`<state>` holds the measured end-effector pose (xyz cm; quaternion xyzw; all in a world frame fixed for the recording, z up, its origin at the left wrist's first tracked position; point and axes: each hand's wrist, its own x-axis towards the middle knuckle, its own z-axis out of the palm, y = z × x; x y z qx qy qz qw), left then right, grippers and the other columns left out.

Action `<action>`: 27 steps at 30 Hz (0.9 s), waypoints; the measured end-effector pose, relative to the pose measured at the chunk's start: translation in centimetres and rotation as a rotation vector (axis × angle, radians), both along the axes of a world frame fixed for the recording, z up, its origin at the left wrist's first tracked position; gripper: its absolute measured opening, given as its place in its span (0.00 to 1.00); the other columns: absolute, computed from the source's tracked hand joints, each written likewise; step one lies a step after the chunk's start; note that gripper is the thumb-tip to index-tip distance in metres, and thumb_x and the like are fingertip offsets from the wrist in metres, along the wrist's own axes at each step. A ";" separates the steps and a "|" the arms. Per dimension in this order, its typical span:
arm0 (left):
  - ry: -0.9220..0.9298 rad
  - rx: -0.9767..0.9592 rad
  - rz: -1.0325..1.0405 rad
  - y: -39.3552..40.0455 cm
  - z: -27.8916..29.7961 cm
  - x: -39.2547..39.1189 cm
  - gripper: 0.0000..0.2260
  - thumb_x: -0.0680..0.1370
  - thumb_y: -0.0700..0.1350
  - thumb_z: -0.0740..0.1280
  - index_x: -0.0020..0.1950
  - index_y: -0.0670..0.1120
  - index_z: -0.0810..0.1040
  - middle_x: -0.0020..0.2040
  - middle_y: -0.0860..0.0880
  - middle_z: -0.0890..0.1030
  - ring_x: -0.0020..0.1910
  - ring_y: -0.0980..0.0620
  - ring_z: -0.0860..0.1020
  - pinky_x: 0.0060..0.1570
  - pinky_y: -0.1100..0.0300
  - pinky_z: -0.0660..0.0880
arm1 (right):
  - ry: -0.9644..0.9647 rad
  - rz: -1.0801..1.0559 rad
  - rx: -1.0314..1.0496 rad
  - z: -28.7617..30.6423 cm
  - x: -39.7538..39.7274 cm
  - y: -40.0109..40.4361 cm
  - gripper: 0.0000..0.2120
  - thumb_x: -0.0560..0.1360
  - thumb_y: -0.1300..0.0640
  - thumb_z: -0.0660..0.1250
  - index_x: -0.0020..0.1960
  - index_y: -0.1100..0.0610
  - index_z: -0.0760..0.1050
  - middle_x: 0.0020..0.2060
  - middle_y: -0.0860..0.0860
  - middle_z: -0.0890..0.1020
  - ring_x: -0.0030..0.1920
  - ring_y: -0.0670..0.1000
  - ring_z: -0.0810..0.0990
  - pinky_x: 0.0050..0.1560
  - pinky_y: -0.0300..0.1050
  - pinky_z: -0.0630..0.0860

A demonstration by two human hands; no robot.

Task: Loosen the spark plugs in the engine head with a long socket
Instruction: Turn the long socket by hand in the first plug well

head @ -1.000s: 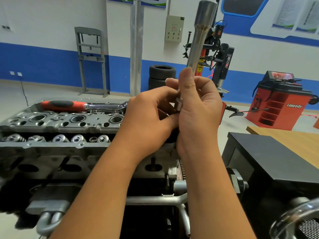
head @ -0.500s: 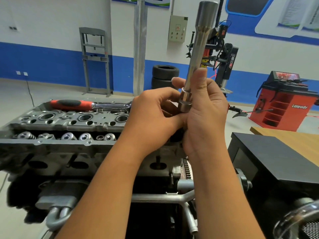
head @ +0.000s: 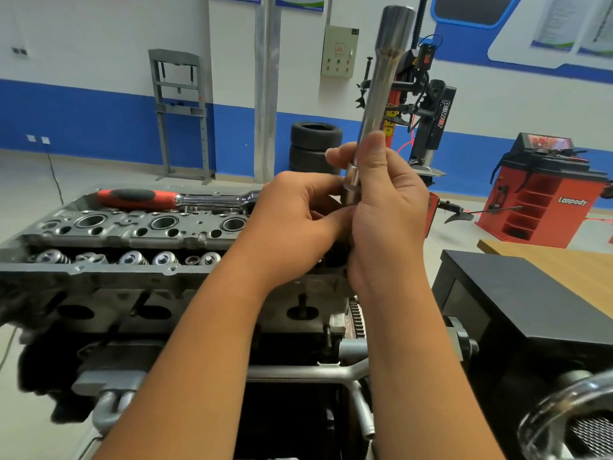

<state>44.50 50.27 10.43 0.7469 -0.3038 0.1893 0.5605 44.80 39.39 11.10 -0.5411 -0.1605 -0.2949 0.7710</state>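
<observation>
The right hand [head: 388, 207] has its thumb and curled fingers pinched round the lower part of a long socket [head: 381, 94], a smooth, polished steel tube held nearly upright, leaning slightly right at the top. The tube widens into a thicker collar at its top end and into a short, stepped cylinder at the bottom, just above the palm. The left hand [head: 292, 224] sits just beside the right, touching it, its fingers curled in toward the socket's lower end; what they grip there is hidden behind the right hand, so I cannot tell.

Both hands are raised above the right end of the engine head [head: 132, 254], a grey cast-metal block with a rough, matte surface. Along its top run three round, dark wells ringed in bright metal, with smaller bolt holes between them. Along its near edge lies a row of shiny coiled valve springs. On the far edge of the head rests a ratchet [head: 172, 199], lying flat with a red and black rubbery handle to the left and a chrome shaft pointing right toward the hands.

To the right of the engine stands a black box-shaped stand [head: 530, 303], and past it the corner of a pale wooden table [head: 564, 263].
</observation>
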 end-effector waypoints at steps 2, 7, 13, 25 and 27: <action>0.032 0.019 -0.082 0.1 0.1 -0.1 0.12 0.83 0.36 0.67 0.59 0.52 0.83 0.51 0.50 0.88 0.52 0.55 0.86 0.55 0.56 0.83 | 0.013 0.006 -0.009 0.0 0.0 0.1 0.20 0.84 0.45 0.61 0.41 0.53 0.82 0.44 0.53 0.87 0.50 0.56 0.85 0.60 0.65 0.81; 0.009 0.015 -0.002 -0.2 0.1 0.1 0.12 0.80 0.35 0.71 0.60 0.48 0.82 0.47 0.52 0.87 0.46 0.55 0.86 0.46 0.58 0.83 | 0.036 0.119 0.048 0.2 -0.2 0.1 0.13 0.77 0.44 0.70 0.46 0.54 0.80 0.43 0.57 0.86 0.43 0.54 0.84 0.47 0.57 0.84; -0.041 0.061 0.054 0.0 -0.1 0.3 0.14 0.78 0.35 0.72 0.58 0.53 0.83 0.45 0.54 0.87 0.45 0.57 0.86 0.46 0.59 0.83 | -0.003 0.005 0.009 0.2 0.0 0.7 0.11 0.79 0.46 0.70 0.46 0.54 0.79 0.44 0.52 0.88 0.44 0.49 0.85 0.47 0.47 0.82; -0.064 0.091 0.108 -0.1 -0.4 0.6 0.17 0.76 0.37 0.73 0.60 0.56 0.81 0.47 0.58 0.86 0.46 0.60 0.85 0.45 0.58 0.84 | -0.028 0.004 0.027 0.3 -0.3 0.9 0.14 0.76 0.42 0.69 0.45 0.53 0.81 0.46 0.54 0.88 0.46 0.49 0.86 0.42 0.39 0.81; -0.060 0.117 0.072 0.0 -0.2 0.5 0.20 0.78 0.36 0.72 0.62 0.58 0.80 0.51 0.61 0.86 0.50 0.61 0.85 0.51 0.59 0.84 | 0.003 0.020 0.009 0.3 -0.2 0.8 0.19 0.75 0.38 0.65 0.46 0.54 0.81 0.46 0.53 0.88 0.49 0.50 0.86 0.45 0.40 0.82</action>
